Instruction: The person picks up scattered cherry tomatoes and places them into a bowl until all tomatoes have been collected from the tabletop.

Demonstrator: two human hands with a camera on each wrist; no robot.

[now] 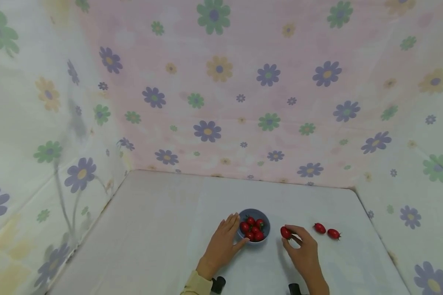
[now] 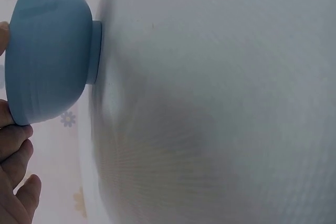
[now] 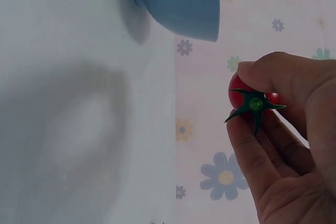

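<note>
A small blue-grey bowl (image 1: 259, 213) stands upright on the white table with several red cherry tomatoes (image 1: 250, 236) in it. My left hand (image 1: 221, 242) holds the bowl from its left, thumb at the near rim and fingers along the far left side; the left wrist view shows fingertips at the rim of the bowl (image 2: 50, 51). To the right of the bowl, my right hand (image 1: 304, 250) pinches one cherry tomato (image 3: 238, 92) between thumb and fingers, above the table. Its green stem cap faces the right wrist camera.
Two more cherry tomatoes, one (image 1: 319, 228) and another (image 1: 333, 234), lie on the table right of my right hand. Flower-printed cloth (image 1: 240, 82) hangs along the table's back and both sides. The table (image 1: 158, 229) extends far to the left of the bowl.
</note>
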